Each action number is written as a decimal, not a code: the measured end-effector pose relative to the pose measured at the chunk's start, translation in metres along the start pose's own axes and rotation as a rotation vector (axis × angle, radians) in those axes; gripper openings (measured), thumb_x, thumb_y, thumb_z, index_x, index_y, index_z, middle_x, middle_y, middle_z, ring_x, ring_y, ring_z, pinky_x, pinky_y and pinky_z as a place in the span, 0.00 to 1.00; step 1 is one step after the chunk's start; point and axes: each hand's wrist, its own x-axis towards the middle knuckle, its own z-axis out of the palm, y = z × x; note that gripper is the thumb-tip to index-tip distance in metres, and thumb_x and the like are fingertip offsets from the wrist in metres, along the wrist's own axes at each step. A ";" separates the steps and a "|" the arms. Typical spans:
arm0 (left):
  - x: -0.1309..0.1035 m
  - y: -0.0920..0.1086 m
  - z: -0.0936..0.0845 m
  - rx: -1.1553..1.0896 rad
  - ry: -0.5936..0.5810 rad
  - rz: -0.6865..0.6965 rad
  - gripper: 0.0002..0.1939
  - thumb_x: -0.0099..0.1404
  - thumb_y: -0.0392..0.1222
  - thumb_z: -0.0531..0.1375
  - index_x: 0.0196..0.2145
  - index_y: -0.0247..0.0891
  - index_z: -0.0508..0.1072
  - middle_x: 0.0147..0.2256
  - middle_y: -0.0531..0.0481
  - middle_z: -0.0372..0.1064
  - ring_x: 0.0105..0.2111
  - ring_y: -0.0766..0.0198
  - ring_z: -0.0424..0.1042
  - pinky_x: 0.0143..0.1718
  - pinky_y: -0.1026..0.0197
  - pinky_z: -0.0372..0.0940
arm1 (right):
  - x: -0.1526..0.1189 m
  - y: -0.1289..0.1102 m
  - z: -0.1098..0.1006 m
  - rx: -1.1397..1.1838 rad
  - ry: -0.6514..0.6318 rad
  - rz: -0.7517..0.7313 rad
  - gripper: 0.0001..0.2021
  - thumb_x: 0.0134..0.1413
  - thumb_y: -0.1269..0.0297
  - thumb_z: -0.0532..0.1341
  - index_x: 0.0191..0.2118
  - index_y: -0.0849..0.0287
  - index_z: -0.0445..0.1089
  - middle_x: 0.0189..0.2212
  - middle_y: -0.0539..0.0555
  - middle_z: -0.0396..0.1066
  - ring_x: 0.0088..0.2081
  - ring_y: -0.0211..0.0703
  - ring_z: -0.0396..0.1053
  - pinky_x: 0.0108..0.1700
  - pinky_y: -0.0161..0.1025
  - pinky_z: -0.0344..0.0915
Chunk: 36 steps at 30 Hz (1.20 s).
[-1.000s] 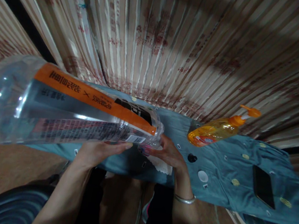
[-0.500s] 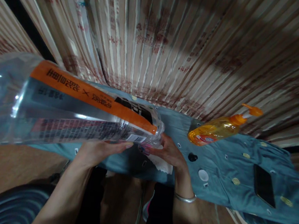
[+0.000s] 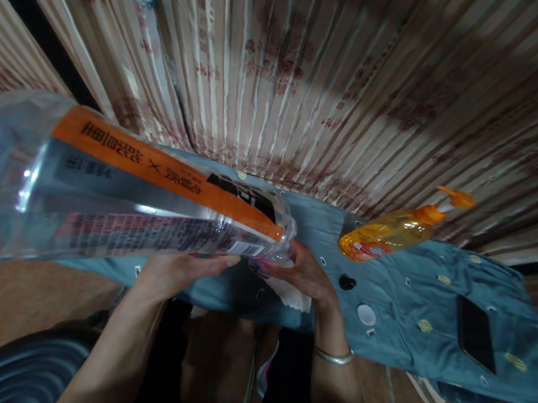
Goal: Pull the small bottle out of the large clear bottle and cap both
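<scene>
A large clear plastic bottle point(image 3: 138, 195) with an orange and grey label lies nearly level in the air, its rounded end toward me at the left. My left hand point(image 3: 182, 273) grips it from below, thumb along the label near the barcode; the other fingers are hidden behind it. At the bottle's far right end, my right hand point(image 3: 306, 271) curls its fingers around the base. Below the right hand, a crumpled white tissue point(image 3: 291, 296) lies on the blue-green cloth point(image 3: 401, 329).
A yellow pump bottle point(image 3: 388, 233) leans on the cloth at the right. Nearer me lie a small black object point(image 3: 346, 282) and a white disc point(image 3: 366, 315). Farther right is a black phone point(image 3: 476, 333). A pleated curtain point(image 3: 288, 70) hangs behind; a dark ribbed stool point(image 3: 21, 370) stands lower left.
The bottle's rounded left end has shifted slightly left and looks a little larger. Both hands keep their places on the bottle; everything else looks the same.
</scene>
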 end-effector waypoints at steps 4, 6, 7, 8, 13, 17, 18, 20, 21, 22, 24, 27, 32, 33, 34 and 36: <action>0.000 -0.001 -0.002 0.033 -0.006 0.008 0.17 0.41 0.55 0.73 0.23 0.40 0.79 0.25 0.49 0.80 0.27 0.55 0.79 0.36 0.56 0.77 | 0.001 0.002 -0.001 -0.005 0.000 -0.006 0.29 0.43 0.56 0.74 0.52 0.57 0.70 0.48 0.54 0.77 0.48 0.50 0.73 0.55 0.49 0.68; 0.001 -0.001 -0.002 0.019 -0.007 -0.001 0.18 0.41 0.55 0.73 0.23 0.40 0.79 0.25 0.49 0.80 0.27 0.55 0.79 0.36 0.56 0.77 | 0.001 0.003 -0.001 -0.014 0.001 -0.003 0.29 0.43 0.55 0.74 0.52 0.57 0.70 0.48 0.54 0.77 0.48 0.50 0.73 0.55 0.49 0.68; 0.001 -0.002 -0.002 0.011 -0.006 -0.005 0.19 0.41 0.56 0.73 0.23 0.40 0.79 0.25 0.49 0.80 0.28 0.55 0.79 0.37 0.56 0.77 | 0.001 0.004 -0.001 -0.017 -0.001 -0.001 0.29 0.44 0.55 0.74 0.52 0.56 0.70 0.48 0.54 0.77 0.48 0.50 0.73 0.55 0.49 0.68; 0.001 -0.002 -0.001 0.008 -0.007 -0.008 0.19 0.41 0.57 0.73 0.24 0.39 0.79 0.25 0.48 0.80 0.28 0.54 0.80 0.38 0.55 0.77 | 0.001 0.004 -0.001 -0.017 -0.003 -0.002 0.29 0.44 0.55 0.74 0.52 0.56 0.70 0.48 0.54 0.76 0.48 0.50 0.73 0.55 0.49 0.68; 0.002 -0.003 -0.001 0.050 0.033 0.024 0.21 0.39 0.58 0.73 0.24 0.39 0.79 0.26 0.48 0.80 0.31 0.52 0.80 0.41 0.53 0.76 | 0.002 0.004 0.001 -0.008 -0.003 -0.024 0.29 0.45 0.56 0.73 0.54 0.55 0.69 0.49 0.53 0.76 0.49 0.49 0.73 0.56 0.48 0.67; 0.002 -0.006 -0.003 0.100 0.042 0.070 0.20 0.40 0.58 0.73 0.24 0.41 0.79 0.27 0.48 0.81 0.31 0.53 0.80 0.39 0.55 0.76 | 0.003 0.004 0.001 0.016 -0.013 -0.011 0.31 0.44 0.56 0.74 0.54 0.55 0.69 0.49 0.53 0.76 0.48 0.49 0.73 0.54 0.47 0.68; 0.002 -0.006 -0.003 0.113 0.033 0.069 0.20 0.40 0.58 0.73 0.24 0.41 0.79 0.26 0.49 0.80 0.29 0.54 0.79 0.38 0.56 0.76 | 0.003 0.004 0.001 0.022 -0.015 -0.008 0.31 0.44 0.56 0.74 0.55 0.55 0.69 0.49 0.53 0.76 0.48 0.49 0.73 0.54 0.47 0.68; 0.002 -0.006 -0.004 0.122 0.014 0.061 0.19 0.41 0.59 0.72 0.23 0.41 0.78 0.23 0.49 0.79 0.27 0.55 0.79 0.37 0.56 0.76 | 0.003 0.004 0.001 0.030 -0.016 -0.010 0.31 0.44 0.56 0.74 0.55 0.55 0.68 0.49 0.54 0.76 0.48 0.49 0.73 0.54 0.47 0.68; 0.002 -0.006 -0.004 0.119 0.010 0.057 0.19 0.42 0.59 0.72 0.23 0.40 0.78 0.23 0.49 0.79 0.27 0.54 0.79 0.37 0.55 0.76 | 0.003 0.003 0.001 0.030 -0.015 -0.014 0.31 0.44 0.56 0.74 0.55 0.56 0.69 0.49 0.54 0.75 0.48 0.49 0.73 0.55 0.47 0.67; 0.002 -0.005 -0.004 0.111 0.015 0.057 0.20 0.41 0.59 0.72 0.23 0.40 0.78 0.24 0.49 0.79 0.27 0.54 0.79 0.37 0.55 0.76 | 0.003 0.003 0.001 0.028 -0.014 -0.017 0.31 0.44 0.56 0.74 0.54 0.56 0.69 0.49 0.54 0.75 0.48 0.49 0.73 0.55 0.47 0.67; 0.002 -0.005 -0.003 0.103 0.021 0.056 0.21 0.41 0.60 0.72 0.24 0.40 0.79 0.25 0.48 0.79 0.28 0.53 0.79 0.39 0.54 0.76 | 0.002 0.003 0.000 0.018 -0.011 -0.017 0.30 0.44 0.56 0.74 0.54 0.56 0.69 0.48 0.54 0.76 0.48 0.49 0.73 0.54 0.47 0.67; 0.003 -0.007 -0.004 0.116 -0.025 0.038 0.23 0.43 0.63 0.70 0.24 0.39 0.79 0.23 0.47 0.78 0.25 0.54 0.78 0.36 0.53 0.76 | 0.002 0.003 0.000 0.011 -0.013 -0.013 0.30 0.44 0.55 0.73 0.54 0.55 0.69 0.48 0.53 0.76 0.47 0.49 0.73 0.53 0.46 0.68; 0.004 -0.008 -0.004 0.088 -0.009 0.017 0.24 0.41 0.62 0.72 0.24 0.38 0.78 0.23 0.47 0.78 0.26 0.54 0.78 0.36 0.53 0.76 | 0.002 0.003 0.000 0.027 -0.015 -0.020 0.29 0.44 0.55 0.74 0.53 0.56 0.69 0.47 0.54 0.76 0.47 0.49 0.73 0.54 0.46 0.68; 0.004 -0.007 -0.003 0.077 0.009 0.021 0.23 0.40 0.61 0.72 0.24 0.38 0.78 0.23 0.47 0.78 0.26 0.54 0.78 0.37 0.53 0.76 | 0.002 0.003 0.000 0.031 -0.018 -0.022 0.29 0.44 0.55 0.74 0.53 0.56 0.69 0.48 0.54 0.76 0.48 0.49 0.73 0.54 0.46 0.68; 0.004 -0.006 -0.003 0.062 0.025 0.026 0.22 0.40 0.59 0.73 0.23 0.38 0.78 0.23 0.47 0.78 0.27 0.55 0.78 0.38 0.53 0.76 | 0.001 0.004 0.000 0.033 -0.020 -0.023 0.30 0.44 0.55 0.74 0.53 0.56 0.69 0.48 0.54 0.75 0.48 0.49 0.73 0.54 0.46 0.67; 0.003 -0.003 -0.001 0.029 0.046 0.028 0.19 0.40 0.55 0.73 0.22 0.38 0.77 0.22 0.48 0.77 0.25 0.56 0.77 0.36 0.54 0.76 | 0.001 0.004 0.000 0.032 -0.019 -0.024 0.30 0.45 0.55 0.74 0.53 0.56 0.69 0.48 0.54 0.76 0.48 0.49 0.73 0.54 0.47 0.68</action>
